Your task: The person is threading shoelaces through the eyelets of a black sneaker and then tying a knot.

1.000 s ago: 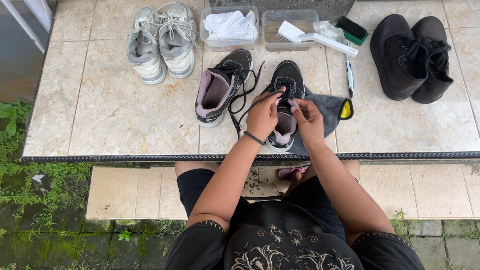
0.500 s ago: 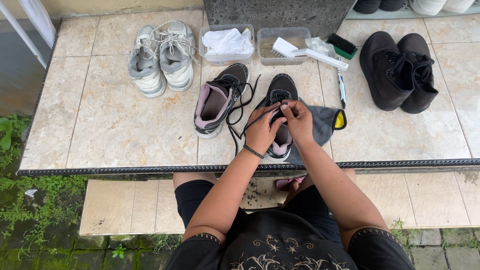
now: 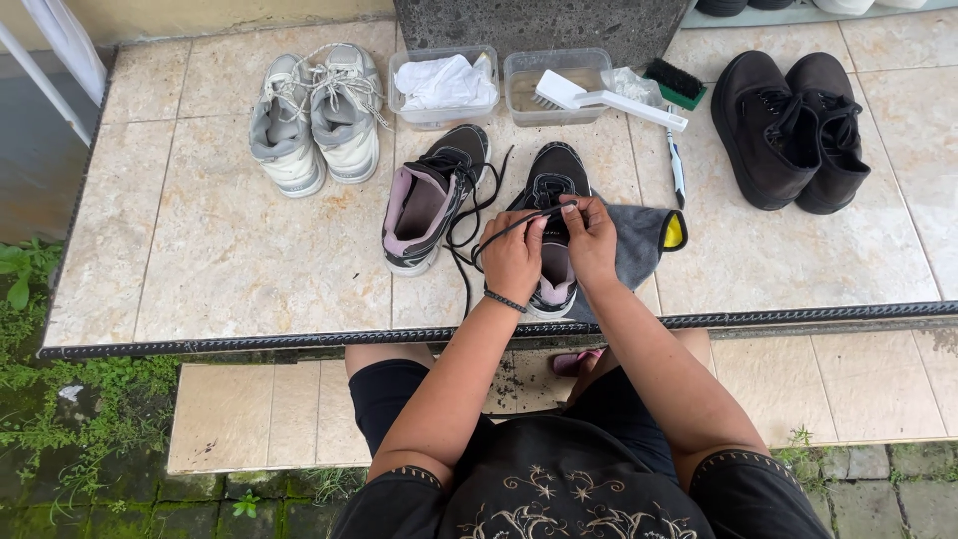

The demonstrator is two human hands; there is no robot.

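Head view: left hand (image 3: 512,258) and right hand (image 3: 589,240) sit together over the black sneaker (image 3: 551,215), which rests on a grey cloth (image 3: 639,240) near the front edge of the tiled ledge (image 3: 230,260); fingers of both hands are closed, pinching the black lace (image 3: 499,232). Risk, as judged: the lace could slip from the pinch or pull out of an eyelet, and a hard tug could drag the shoe toward the edge. Its mate, the 2nd black sneaker (image 3: 429,200), lies just beside with loose laces that could snag.
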